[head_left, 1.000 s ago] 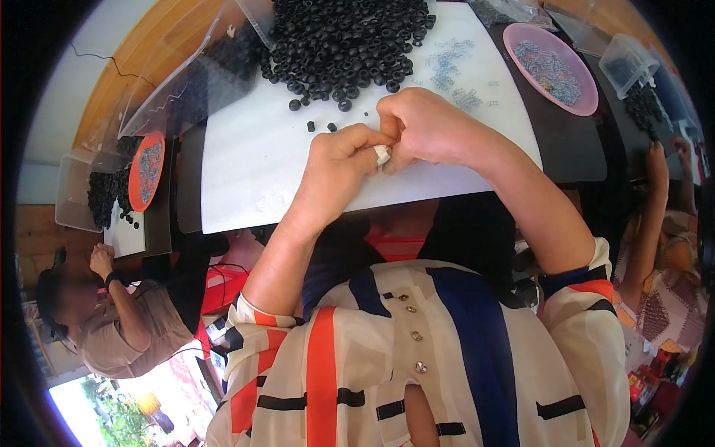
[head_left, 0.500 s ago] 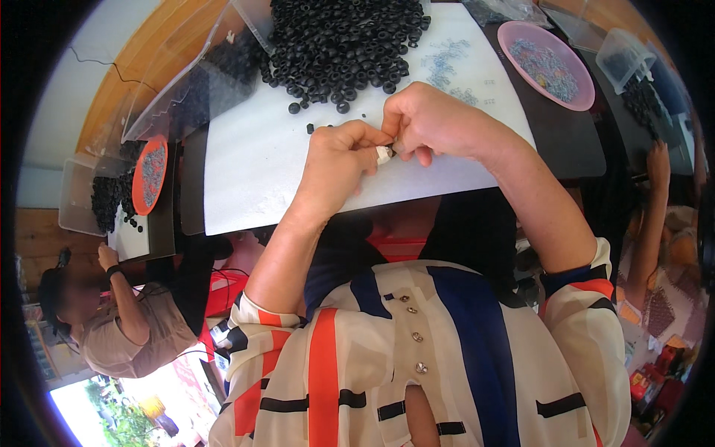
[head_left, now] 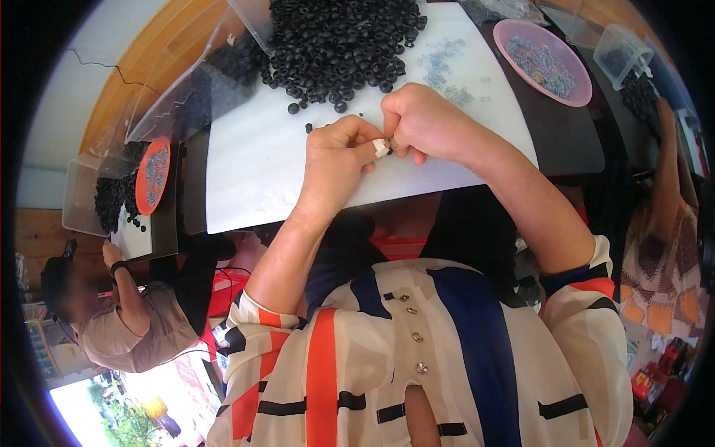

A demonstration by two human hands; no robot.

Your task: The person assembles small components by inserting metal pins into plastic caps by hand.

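My left hand (head_left: pixel 333 165) and my right hand (head_left: pixel 426 125) meet above a white sheet (head_left: pixel 257 175), fingertips almost touching. Both are closed in a pinch. Between them is a small dark part (head_left: pixel 390 151), mostly hidden by the fingers; its kind I cannot make out. A white wrap (head_left: pixel 381 147) covers the tip of my left thumb. Beyond my hands lies a large heap of small black hollow caps (head_left: pixel 342 52). A few loose black pieces (head_left: pixel 309 128) sit just past my left hand. Small clear-bluish pieces (head_left: pixel 445 63) are spread on the sheet beyond my right hand.
A pink bowl (head_left: pixel 530 41) of small bluish pieces stands at the far right. A clear plastic bin (head_left: pixel 182 97) with black caps is at the far left, near an orange bowl (head_left: pixel 141 182). Co-workers sit at the left (head_left: pixel 141 320) and right (head_left: pixel 666 216).
My hands stay together, with only a slight shift of the fingers; the white-wrapped thumb has turned a little. At the right, the co-worker has leaned farther into view.
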